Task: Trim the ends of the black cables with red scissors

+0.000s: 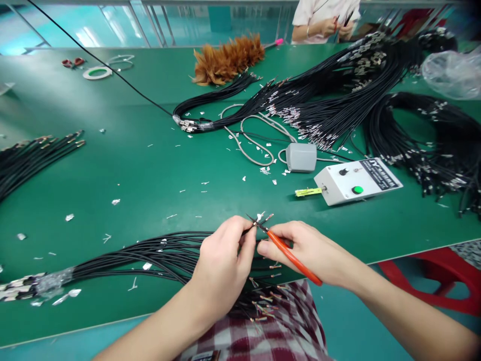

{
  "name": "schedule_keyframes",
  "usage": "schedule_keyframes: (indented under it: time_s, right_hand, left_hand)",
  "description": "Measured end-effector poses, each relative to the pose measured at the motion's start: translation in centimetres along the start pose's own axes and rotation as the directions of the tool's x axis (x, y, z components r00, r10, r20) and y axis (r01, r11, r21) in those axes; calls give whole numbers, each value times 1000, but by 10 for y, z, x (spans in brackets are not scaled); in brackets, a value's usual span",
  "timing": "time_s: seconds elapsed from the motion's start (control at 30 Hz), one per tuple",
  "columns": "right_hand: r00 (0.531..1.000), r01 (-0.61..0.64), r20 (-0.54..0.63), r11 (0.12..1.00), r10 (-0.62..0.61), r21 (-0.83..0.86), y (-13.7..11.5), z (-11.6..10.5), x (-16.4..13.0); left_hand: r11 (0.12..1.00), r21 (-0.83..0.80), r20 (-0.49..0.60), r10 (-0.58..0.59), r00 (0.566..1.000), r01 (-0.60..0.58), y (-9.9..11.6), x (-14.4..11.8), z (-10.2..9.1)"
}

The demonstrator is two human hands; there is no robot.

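My left hand [221, 263] pinches the end of a thin black wire [259, 220] between thumb and fingers, just above the table's front edge. My right hand [308, 250] grips orange-handled scissors [291, 256], and their tip meets the wire end right by my left fingertips. Under both hands lies a bundle of black wires [150, 253] that runs left across the green table [150, 170] to a taped end. Its loose terminal ends spill over the edge onto my checked lap.
A white tester box [356, 181] with a green button and a grey pedal [300, 157] sit beyond my hands. Large black wire bundles [413, 125] fill the right side, and another [30, 158] lies at left. A feather duster [229, 60], tape ring and another person's hands [336, 27] are at the back. Foil scraps litter the table.
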State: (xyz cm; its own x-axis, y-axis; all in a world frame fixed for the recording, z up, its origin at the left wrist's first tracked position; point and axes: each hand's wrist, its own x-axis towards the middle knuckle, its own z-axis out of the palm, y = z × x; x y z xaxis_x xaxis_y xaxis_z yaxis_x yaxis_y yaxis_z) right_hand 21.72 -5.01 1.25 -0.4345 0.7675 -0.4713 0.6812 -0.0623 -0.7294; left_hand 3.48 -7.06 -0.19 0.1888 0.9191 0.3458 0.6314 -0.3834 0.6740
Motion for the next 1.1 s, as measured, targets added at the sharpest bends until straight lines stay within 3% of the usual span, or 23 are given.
schedule_keyframes:
  time_s: [0.07, 0.13, 0.27, 0.37, 0.43, 0.53, 0.67, 0.77, 0.87, 0.97, 1.1]
  right_hand:
    - [999, -13, -39, 999, 11, -41, -2, 2, 0]
    - [999, -5, -46, 999, 4, -40, -3, 4, 0]
    - [999, -24, -41, 999, 23, -39, 8, 8, -3]
    - [997, -78, 1, 997, 78, 14, 22, 4, -7]
    - [998, -70, 14, 989, 69, 128, 26, -3, -9]
    - [996, 36, -88, 953, -9, 300, 17, -16, -8]
    - [961, 246, -209, 910, -183, 334, -7, -28, -4]
    - [944, 313, -165, 932, -285, 181, -18, -32, -2]
    - [912, 380, -123, 919, -392, -107, -23, -37, -1]
    - [852, 475, -46, 806, -522, -354, -28, -40, -1]
    - [774, 572, 112, 613, -623, -545, -37, -39, -4]
  left_hand:
    - [998, 45, -24, 53, 998, -52, -1, -1, 2]
    - [999, 41, -13, 34, 999, -34, -1, -2, 2]
    - [966, -149, 54, -203, 978, 209, 2, 1, -3]
    - [849, -360, 134, -362, 922, 386, 5, 9, -12]
    - [764, -441, 241, -404, 882, 470, 7, 15, -18]
    - [701, -473, 366, -396, 842, 534, 9, 19, -22]
    - [753, -416, 440, -324, 837, 510, 9, 14, -20]
    - [799, -354, 502, -276, 819, 486, 8, 9, -19]
    - [802, -355, 513, -263, 817, 481, 8, 9, -19]
    - [773, -411, 533, -225, 816, 482, 10, 11, -21]
    - [717, -445, 649, -155, 745, 537, 10, 12, -20]
